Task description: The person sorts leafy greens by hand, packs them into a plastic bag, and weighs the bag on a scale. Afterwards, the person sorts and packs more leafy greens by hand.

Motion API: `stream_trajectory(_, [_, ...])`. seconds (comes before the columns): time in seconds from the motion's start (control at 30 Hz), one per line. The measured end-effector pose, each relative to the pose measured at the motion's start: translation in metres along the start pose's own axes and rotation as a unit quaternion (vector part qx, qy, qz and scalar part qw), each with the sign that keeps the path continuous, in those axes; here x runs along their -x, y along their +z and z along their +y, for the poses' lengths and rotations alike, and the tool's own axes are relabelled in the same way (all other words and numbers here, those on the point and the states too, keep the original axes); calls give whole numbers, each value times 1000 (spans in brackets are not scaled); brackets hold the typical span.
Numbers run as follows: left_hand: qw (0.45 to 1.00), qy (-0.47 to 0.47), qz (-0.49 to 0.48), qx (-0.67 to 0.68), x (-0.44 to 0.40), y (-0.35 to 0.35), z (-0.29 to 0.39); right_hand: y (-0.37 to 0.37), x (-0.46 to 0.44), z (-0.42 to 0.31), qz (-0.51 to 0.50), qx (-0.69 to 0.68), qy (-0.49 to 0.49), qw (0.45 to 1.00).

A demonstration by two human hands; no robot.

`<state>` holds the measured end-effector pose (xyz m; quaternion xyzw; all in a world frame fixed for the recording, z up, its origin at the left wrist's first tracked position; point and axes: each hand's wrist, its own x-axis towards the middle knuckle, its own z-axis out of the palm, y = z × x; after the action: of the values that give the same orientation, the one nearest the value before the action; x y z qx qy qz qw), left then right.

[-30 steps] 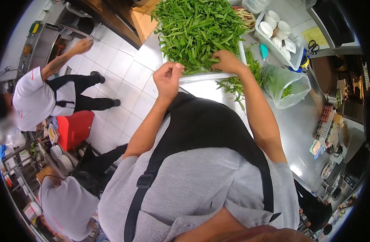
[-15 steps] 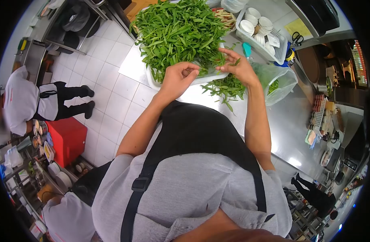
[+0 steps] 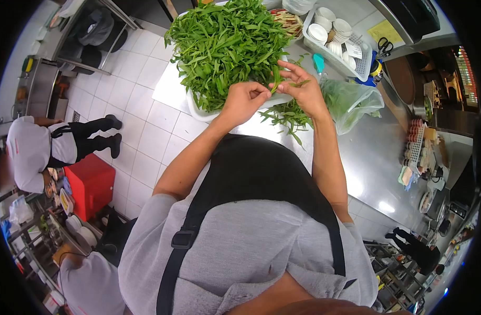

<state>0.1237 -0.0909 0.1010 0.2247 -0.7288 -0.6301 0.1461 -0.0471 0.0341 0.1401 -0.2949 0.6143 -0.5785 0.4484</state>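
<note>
A big heap of long-leaved greens [image 3: 230, 47], looking like water spinach, fills a white tray [image 3: 201, 113] on the steel counter. In front of the heap's right side, my left hand [image 3: 244, 104] pinches the lower end of a green sprig [image 3: 275, 83] between thumb and forefinger. My right hand [image 3: 306, 93] is closed on the same sprig with thumb and fingers, its other fingers loosely spread. The two hands nearly touch. Loose greens [image 3: 287, 116] lie on the counter below my right hand. Beside it sits a clear plastic bag [image 3: 350, 105] with greens inside.
A grey basket [image 3: 364, 65] with small white dishes stands behind the bag, near a teal-handled object [image 3: 318, 63] and black scissors [image 3: 385, 46]. Steel counter [image 3: 366, 152] extends right. Co-workers stand at left [image 3: 30, 152], lower left [image 3: 91, 286] and far right [image 3: 416, 252]. A red box [image 3: 91, 186] is at left.
My hands have come together, the left moving right and the right slightly left, now meeting on one sprig. The co-worker at left has shifted slightly.
</note>
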Motion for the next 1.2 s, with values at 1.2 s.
stream_trajectory(1.2, [925, 43, 287, 246, 48, -64, 16, 10, -68, 12, 213, 446, -211, 843])
